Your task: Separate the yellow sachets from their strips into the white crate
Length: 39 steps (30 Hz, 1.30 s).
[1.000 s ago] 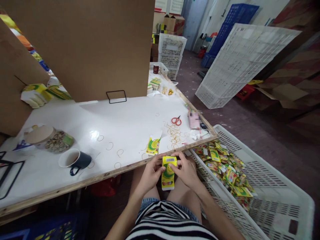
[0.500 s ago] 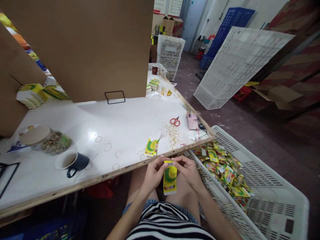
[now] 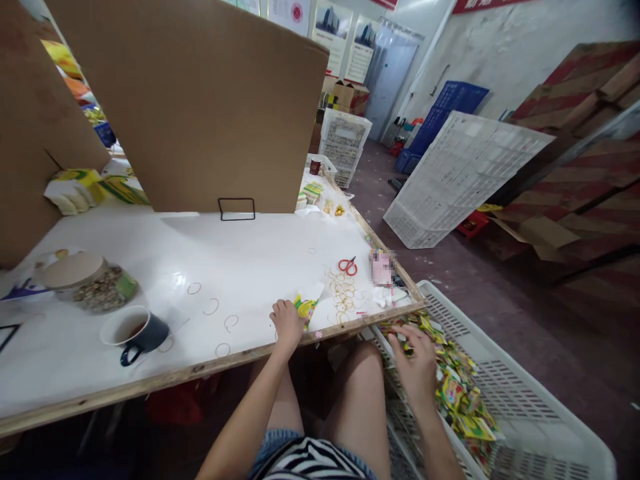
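Note:
My left hand point(image 3: 288, 323) is at the table's front edge, its bent fingers closed on the left side of a yellow and green packet point(image 3: 306, 306). The fingers cover part of that packet. My right hand point(image 3: 418, 360) hovers above the near side of a white plastic crate point(image 3: 560, 407), fingers apart and nothing seen in them. Inside the crate lie many similar yellow and green packets point(image 3: 457, 387). Thin, light-brown rings point(image 3: 343, 293) are heaped on the table to the right of my left hand, beside red-handled scissors point(image 3: 349, 266).
On the left stand a dark mug point(image 3: 150, 332) with liquid and a lidded jar point(image 3: 105, 290). A large cardboard panel point(image 3: 210, 113) rises at the back. A wooden rim point(image 3: 210, 363) borders the table. Stacked white crates point(image 3: 460, 180) lean in the picture beyond the right side.
The packet held between both hands has left them. My left hand has moved up-left to the packet on the table; my right hand has moved right over the crate and opened.

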Each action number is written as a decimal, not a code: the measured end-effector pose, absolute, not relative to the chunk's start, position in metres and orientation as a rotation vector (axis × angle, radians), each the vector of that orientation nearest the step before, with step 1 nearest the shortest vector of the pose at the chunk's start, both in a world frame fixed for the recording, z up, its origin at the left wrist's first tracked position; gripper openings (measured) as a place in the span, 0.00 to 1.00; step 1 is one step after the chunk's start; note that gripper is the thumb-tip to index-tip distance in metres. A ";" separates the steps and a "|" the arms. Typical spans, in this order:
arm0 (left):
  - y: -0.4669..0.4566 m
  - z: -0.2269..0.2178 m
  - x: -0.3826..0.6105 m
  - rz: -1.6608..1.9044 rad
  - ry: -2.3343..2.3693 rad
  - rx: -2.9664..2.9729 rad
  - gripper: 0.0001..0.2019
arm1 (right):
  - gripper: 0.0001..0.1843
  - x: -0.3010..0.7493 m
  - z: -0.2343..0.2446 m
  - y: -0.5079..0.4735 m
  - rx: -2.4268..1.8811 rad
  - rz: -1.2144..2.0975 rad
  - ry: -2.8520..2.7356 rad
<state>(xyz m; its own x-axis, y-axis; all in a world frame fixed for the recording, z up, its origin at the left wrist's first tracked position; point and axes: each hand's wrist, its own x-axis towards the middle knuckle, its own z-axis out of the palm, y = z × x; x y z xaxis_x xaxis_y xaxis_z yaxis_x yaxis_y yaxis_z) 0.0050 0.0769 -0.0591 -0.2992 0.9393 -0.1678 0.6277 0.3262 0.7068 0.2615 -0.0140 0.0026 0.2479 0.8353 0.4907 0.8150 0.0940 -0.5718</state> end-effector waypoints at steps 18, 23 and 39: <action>0.004 0.005 0.014 1.292 1.211 1.187 0.03 | 0.16 0.136 0.006 0.003 -1.395 0.699 -1.572; -0.003 0.002 0.012 1.029 0.792 0.892 0.18 | 0.13 0.140 0.010 -0.004 -1.335 0.796 -1.382; -0.010 -0.016 0.027 1.111 1.008 0.944 0.18 | 0.18 0.153 0.016 -0.019 -1.538 0.896 -1.343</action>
<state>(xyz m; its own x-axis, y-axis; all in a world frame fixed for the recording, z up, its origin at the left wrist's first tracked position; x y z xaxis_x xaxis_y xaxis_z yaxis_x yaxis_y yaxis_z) 0.0269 -0.0097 -0.0159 0.1403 0.9777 -0.1562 -0.2510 0.1878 0.9496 0.1535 -0.0192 0.0163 0.1549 0.9875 0.0291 0.3524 -0.0277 -0.9354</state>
